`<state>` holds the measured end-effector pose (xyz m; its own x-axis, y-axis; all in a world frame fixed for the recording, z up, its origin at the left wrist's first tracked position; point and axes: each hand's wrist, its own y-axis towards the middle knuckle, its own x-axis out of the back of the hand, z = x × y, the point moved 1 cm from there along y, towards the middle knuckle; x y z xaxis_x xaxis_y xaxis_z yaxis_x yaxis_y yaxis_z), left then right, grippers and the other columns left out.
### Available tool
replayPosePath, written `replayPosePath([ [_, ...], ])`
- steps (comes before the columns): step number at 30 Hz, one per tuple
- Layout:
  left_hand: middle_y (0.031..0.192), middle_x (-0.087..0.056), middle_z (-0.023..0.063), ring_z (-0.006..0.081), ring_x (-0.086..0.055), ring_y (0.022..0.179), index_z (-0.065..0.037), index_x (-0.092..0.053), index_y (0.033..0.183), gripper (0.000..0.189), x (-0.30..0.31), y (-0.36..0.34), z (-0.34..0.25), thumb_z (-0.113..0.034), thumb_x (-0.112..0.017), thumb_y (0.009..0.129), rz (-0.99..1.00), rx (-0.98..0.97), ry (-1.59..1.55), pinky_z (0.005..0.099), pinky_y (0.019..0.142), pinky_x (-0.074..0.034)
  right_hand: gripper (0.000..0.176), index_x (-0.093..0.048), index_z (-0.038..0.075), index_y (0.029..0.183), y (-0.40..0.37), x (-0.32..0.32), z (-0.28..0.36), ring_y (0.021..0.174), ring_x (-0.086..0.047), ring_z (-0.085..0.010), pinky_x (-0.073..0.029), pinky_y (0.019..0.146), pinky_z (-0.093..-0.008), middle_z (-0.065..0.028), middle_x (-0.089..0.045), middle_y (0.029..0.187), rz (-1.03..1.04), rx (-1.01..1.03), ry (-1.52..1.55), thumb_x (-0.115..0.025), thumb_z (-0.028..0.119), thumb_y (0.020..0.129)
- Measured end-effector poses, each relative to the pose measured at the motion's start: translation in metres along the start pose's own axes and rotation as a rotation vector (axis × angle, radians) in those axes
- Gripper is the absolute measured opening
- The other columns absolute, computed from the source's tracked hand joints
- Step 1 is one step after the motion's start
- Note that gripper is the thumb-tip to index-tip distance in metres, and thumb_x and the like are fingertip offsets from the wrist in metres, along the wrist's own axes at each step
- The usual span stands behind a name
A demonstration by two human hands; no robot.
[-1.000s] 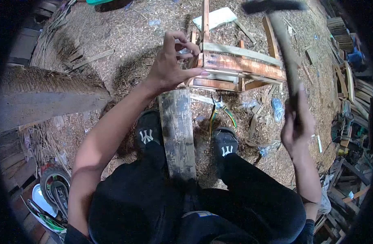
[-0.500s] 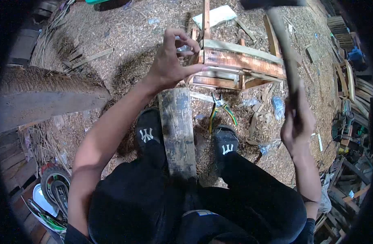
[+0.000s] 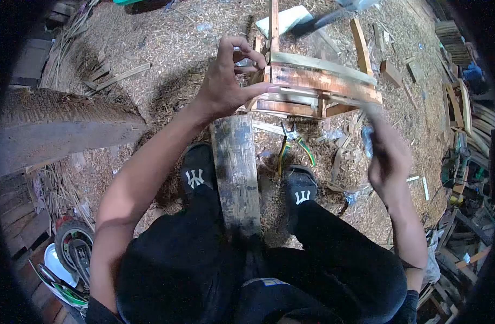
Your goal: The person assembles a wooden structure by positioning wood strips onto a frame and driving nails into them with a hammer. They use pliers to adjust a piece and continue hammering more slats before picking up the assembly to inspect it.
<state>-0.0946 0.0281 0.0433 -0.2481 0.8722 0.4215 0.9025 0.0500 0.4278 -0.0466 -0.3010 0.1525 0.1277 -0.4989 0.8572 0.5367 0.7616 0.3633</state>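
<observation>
In the head view a wooden frame (image 3: 317, 80) of reddish and pale slats stands ahead of my feet. My left hand (image 3: 226, 81) grips its left corner, the thumb on the near side and the fingers curled at the far side. Whether a nail is between those fingers I cannot make out. My right hand (image 3: 390, 156), closed round a handle, is to the right of the frame. That handle belongs to a hammer (image 3: 318, 22), its dark head smeared by motion above the frame's far side.
Green-and-yellow pliers (image 3: 295, 146) lie between my feet and the frame. A thick worn timber (image 3: 236, 173) runs between my feet. A heavy beam (image 3: 69, 129) juts in from the left. Wood scraps (image 3: 120, 78) and shavings cover the ground; a wheel (image 3: 74, 245) is at lower left.
The hammer head has swung leftward and is blurred now, the handle tilting with it. My right hand has shifted slightly left. My left hand stays at the frame's corner.
</observation>
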Motion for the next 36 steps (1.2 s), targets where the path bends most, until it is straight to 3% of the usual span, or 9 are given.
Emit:
replayPosePath([
  [1,0.108,-0.060,0.0106,0.0236,-0.068,0.104,-0.015,-0.030,0.119,0.070,0.000,0.000,-0.003,-0.021,-0.089,0.081,-0.007,-0.007,0.000,0.0423,0.095,-0.063,0.075,-0.053,0.009,0.150,0.001,0.004,0.009,0.071,-0.067,-0.0266,-0.056,0.068,-0.0406,-0.0162,-0.072,0.095,0.400,-0.228,-0.130,-0.062,-0.017,0.081],
  [6,0.105,-0.061,0.0110,0.0253,-0.068,0.103,-0.014,-0.032,0.118,0.074,-0.003,-0.004,0.002,-0.034,-0.091,0.078,-0.014,0.016,0.005,0.0414,0.095,-0.062,0.077,-0.057,0.024,0.149,0.001,-0.005,-0.002,0.065,-0.063,-0.0201,-0.054,0.060,-0.0413,-0.0113,-0.064,0.080,-0.158,0.017,0.087,-0.060,-0.016,0.084],
  [7,0.104,-0.061,0.0112,0.0256,-0.068,0.102,-0.014,-0.032,0.118,0.075,0.000,0.001,0.001,-0.036,-0.091,0.077,-0.018,-0.004,0.029,0.0414,0.094,-0.062,0.073,-0.055,0.013,0.149,0.000,0.007,0.004,0.068,-0.065,-0.0211,-0.055,0.062,-0.0405,-0.0160,-0.070,0.092,0.327,-0.185,-0.058,-0.057,-0.020,0.084],
  [11,0.120,-0.057,0.0074,0.0219,-0.064,0.116,-0.015,-0.035,0.123,0.077,-0.004,-0.003,0.006,-0.021,-0.093,0.074,0.014,0.024,-0.015,0.0411,0.099,-0.060,0.078,-0.056,0.024,0.149,-0.006,-0.007,-0.007,0.071,-0.067,-0.0242,-0.062,0.069,-0.0412,-0.0134,-0.069,0.089,-0.121,-0.038,0.070,-0.056,-0.017,0.083],
  [13,0.119,-0.057,0.0083,0.0234,-0.064,0.115,-0.015,-0.034,0.123,0.076,-0.003,-0.011,0.002,-0.026,-0.092,0.076,0.022,0.033,-0.007,0.0425,0.098,-0.061,0.079,-0.054,0.025,0.151,-0.005,-0.002,0.005,0.073,-0.068,-0.0282,-0.063,0.073,-0.0425,-0.0157,-0.072,0.096,0.420,-0.383,-0.104,-0.057,-0.016,0.084],
  [21,0.112,-0.065,0.0071,0.0226,-0.068,0.106,-0.012,-0.056,0.125,0.054,0.000,0.002,-0.011,-0.030,-0.085,0.083,0.005,-0.036,0.022,0.0422,0.094,-0.063,0.063,-0.056,0.015,0.149,-0.014,-0.019,-0.002,0.095,-0.075,-0.0338,-0.060,0.084,-0.0431,-0.0237,-0.074,0.112,0.190,-0.333,0.196,-0.061,-0.009,0.091],
  [23,0.110,-0.067,0.0063,0.0217,-0.070,0.101,-0.012,-0.065,0.123,0.046,0.001,0.004,-0.009,-0.028,-0.085,0.084,0.006,-0.056,-0.021,0.0396,0.093,-0.064,0.055,-0.052,0.009,0.152,-0.023,-0.025,-0.005,0.072,-0.062,-0.0168,-0.051,0.070,-0.0321,-0.0179,-0.074,0.099,0.133,-0.287,0.206,-0.059,-0.001,0.098],
  [25,0.118,-0.070,0.0072,0.0205,-0.069,0.110,-0.013,-0.074,0.120,0.039,0.004,0.002,-0.002,-0.014,-0.085,0.082,0.055,-0.150,0.126,0.0364,0.090,-0.061,0.059,-0.053,0.009,0.150,-0.028,-0.026,-0.003,0.125,-0.065,-0.0327,-0.051,0.104,-0.0412,-0.0234,-0.065,0.135,0.152,-0.517,0.349,-0.060,-0.007,0.094],
  [36,0.113,-0.071,0.0132,0.0293,-0.069,0.106,-0.006,-0.073,0.118,0.031,0.003,0.008,-0.014,-0.005,-0.078,0.087,0.062,-0.197,0.269,0.0382,0.093,-0.054,0.054,-0.052,0.011,0.151,-0.060,-0.030,-0.021,0.136,-0.056,-0.0289,-0.043,0.114,-0.0395,-0.0175,-0.060,0.145,-0.076,-0.579,0.475,-0.058,0.001,0.099],
])
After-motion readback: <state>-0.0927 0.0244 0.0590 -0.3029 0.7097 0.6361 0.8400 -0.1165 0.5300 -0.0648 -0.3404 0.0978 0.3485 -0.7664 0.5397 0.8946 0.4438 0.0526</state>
